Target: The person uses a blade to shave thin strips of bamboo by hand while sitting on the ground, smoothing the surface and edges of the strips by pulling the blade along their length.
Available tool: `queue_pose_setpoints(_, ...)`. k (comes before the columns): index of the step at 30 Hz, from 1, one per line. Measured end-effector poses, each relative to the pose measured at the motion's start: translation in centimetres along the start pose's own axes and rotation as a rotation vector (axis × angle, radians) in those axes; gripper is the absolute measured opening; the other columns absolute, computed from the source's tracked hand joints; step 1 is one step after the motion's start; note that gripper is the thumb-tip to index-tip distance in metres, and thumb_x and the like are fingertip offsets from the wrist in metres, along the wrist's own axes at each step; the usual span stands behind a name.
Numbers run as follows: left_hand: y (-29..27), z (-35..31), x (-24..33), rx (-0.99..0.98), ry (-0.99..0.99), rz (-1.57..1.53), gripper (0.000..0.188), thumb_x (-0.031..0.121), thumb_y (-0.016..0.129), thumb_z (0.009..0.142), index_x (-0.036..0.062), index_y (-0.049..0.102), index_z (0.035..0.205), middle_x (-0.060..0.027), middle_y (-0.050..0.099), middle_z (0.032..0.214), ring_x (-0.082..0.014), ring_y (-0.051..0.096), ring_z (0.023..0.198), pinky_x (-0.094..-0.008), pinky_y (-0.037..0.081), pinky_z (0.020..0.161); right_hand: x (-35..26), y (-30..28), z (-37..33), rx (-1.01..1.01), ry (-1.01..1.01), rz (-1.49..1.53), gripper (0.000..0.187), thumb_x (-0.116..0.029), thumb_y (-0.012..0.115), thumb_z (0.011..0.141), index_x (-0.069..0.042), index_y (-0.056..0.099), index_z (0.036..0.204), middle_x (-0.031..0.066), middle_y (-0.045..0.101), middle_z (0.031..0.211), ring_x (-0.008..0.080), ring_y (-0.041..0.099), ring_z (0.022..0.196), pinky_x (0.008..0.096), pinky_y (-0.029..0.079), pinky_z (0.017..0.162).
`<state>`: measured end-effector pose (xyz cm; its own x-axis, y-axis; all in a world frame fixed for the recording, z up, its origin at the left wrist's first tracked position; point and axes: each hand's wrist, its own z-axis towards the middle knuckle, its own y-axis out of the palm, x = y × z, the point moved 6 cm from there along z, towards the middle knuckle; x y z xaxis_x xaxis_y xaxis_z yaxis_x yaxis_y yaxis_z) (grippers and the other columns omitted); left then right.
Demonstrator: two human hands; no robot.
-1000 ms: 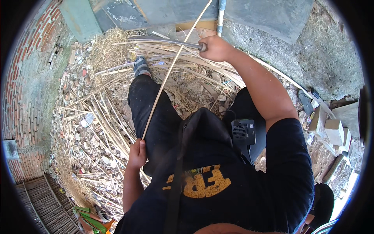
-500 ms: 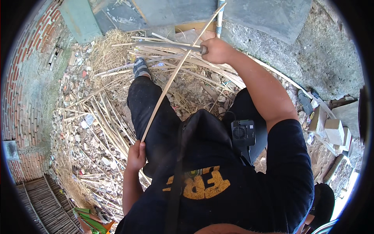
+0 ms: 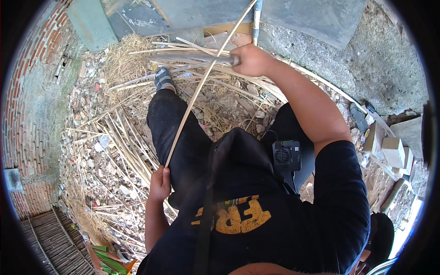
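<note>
A long, thin bamboo strip (image 3: 189, 110) slants from lower left up past the top edge, in front of my left leg. Its lower end is pinched in my left hand (image 3: 160, 182), thumb on top, beside my left thigh. Higher up, my right hand (image 3: 253, 60) is wrapped round the handle of a long-bladed knife, like a machete (image 3: 192, 58). The grey blade points left and is smeared by motion. It crosses the strip in view; whether the two touch, I cannot tell.
Split bamboo strips (image 3: 123, 142) lie on the stony ground to the left, with more beyond my sandalled foot (image 3: 162, 79). Dry straw (image 3: 123, 57) is heaped at the far left. Grey sheets (image 3: 311, 18) and a rough wall stand ahead; pale blocks (image 3: 393, 152) sit at right.
The machete and my right hand have shifted slightly left. The upper part of the bamboo strip has swung left, while my left hand has barely moved.
</note>
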<state>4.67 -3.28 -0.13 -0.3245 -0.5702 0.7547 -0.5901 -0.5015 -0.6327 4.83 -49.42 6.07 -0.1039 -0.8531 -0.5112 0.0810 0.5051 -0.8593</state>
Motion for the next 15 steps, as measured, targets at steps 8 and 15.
queue_pose_setpoints(8, 0.3, 0.5, 0.3, 0.076, 0.049, 0.08, 0.046, 0.035, 0.043, 0.106, 0.0007, 0.047, 0.075, -0.0138, 0.047, 0.058, -0.0234, 0.047, 0.053, -0.0387, 0.038, 0.053, 3.2, -0.6, 0.9, 0.034, 0.161, 0.059, 0.032, -0.026, 0.065, 0.076, -0.004, 0.07, 0.099, 0.0235, 0.069, 0.101, 0.0388, 0.065, 0.099, 0.0441, 0.052, 0.091)
queue_pose_setpoints(15, -0.5, -1.0, 0.0, 0.077, 0.014, 0.092, 0.045, 0.034, 0.043, 0.106, 0.0003, 0.048, 0.078, -0.0136, 0.047, 0.058, -0.0222, 0.046, 0.054, -0.0378, 0.037, 0.053, 3.0, -3.1, -0.7, 0.14, 0.164, -0.043, 0.031, -0.028, 0.067, 0.076, -0.007, 0.07, 0.098, 0.0231, 0.069, 0.095, 0.0389, 0.066, 0.095, 0.0461, 0.053, 0.087)
